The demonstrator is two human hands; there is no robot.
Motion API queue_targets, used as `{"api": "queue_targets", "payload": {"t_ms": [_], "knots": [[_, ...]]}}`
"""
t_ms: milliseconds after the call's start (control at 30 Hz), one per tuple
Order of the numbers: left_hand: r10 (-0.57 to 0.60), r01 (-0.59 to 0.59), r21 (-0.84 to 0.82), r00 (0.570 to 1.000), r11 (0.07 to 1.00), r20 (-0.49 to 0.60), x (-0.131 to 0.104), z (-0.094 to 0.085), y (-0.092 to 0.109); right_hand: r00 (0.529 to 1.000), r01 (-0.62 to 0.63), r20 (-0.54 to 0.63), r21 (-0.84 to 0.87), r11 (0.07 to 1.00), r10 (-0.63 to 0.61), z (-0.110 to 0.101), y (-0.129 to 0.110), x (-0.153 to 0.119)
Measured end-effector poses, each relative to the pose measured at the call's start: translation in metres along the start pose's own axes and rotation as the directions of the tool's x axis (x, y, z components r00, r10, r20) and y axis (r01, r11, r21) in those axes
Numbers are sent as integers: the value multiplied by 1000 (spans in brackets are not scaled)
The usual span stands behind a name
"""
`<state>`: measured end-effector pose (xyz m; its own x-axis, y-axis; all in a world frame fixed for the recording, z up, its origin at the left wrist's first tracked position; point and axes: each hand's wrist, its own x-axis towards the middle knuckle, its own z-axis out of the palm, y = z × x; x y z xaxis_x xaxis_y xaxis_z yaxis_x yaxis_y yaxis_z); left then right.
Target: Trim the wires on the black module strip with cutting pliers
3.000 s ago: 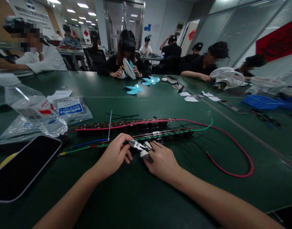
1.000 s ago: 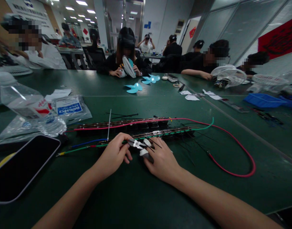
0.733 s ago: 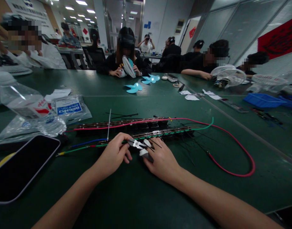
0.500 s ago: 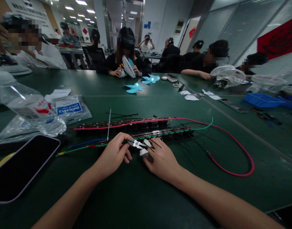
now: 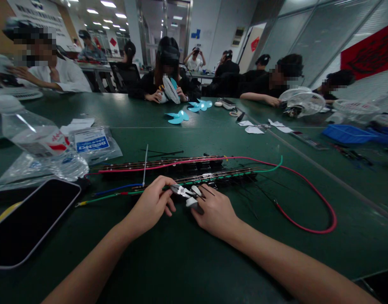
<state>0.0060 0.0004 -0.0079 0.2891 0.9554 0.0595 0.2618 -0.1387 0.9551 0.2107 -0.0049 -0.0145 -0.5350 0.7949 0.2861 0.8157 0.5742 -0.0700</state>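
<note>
Prog. check, as far as visible: green wire (image 5: 278, 166) lies along front black strip (image 5: 227, 176), red cable (image 5: 334, 221) along rear black strip (image 5: 200, 164), so both look laid in; white cable tie (image 5: 145, 164) stands up left of ctr w/ a long tail, so prob. untrimmed. Green wire's rt end sticks up free; red cable's rt end loops round to lie loose at ctr rt, apart from both strips. Thin black strands (image 5: 164, 153) lie above the rear strip, maybe offcuts; how much is left, can't tell. Cutters (image 5: 182, 192) are mid-frame, just below the front strip. Long axis slants slightly, lower rt to upper left; nose pts left & a bit up, grips toward rt hand (image 5: 214, 209), which is closed round them. Left hand (image 5: 156, 198) is half curled, thumb & index close together by the nose, other fingers bent loosely below; can't tell if it pinches anything. Couple of thin dark strips cross rt-hand fingers; whether held, unclear.
</note>
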Motion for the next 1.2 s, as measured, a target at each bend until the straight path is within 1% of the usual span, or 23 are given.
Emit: {"api": "queue_targets", "payload": {"t_ms": [433, 600, 833, 1200], "knots": [[12, -12, 12, 1000, 1000, 14, -1, -1, 0, 1000, 5, 4, -28, 1000, -5, -1, -1, -2], [3, -4, 9, 1000, 1000, 19, 0, -1, 1, 1000, -7, 15, -10, 1000, 7, -1, -1, -2], [-27, 27, 6, 1000, 1000, 7, 0, -1, 1, 1000, -2, 1, 21, 1000, 2, -5, -2, 0], [-31, 31, 1, 1000, 1000, -5, 0, 0, 0, 1000, 10, -1, 40, 999, -10, -6, -1, 1]]}}
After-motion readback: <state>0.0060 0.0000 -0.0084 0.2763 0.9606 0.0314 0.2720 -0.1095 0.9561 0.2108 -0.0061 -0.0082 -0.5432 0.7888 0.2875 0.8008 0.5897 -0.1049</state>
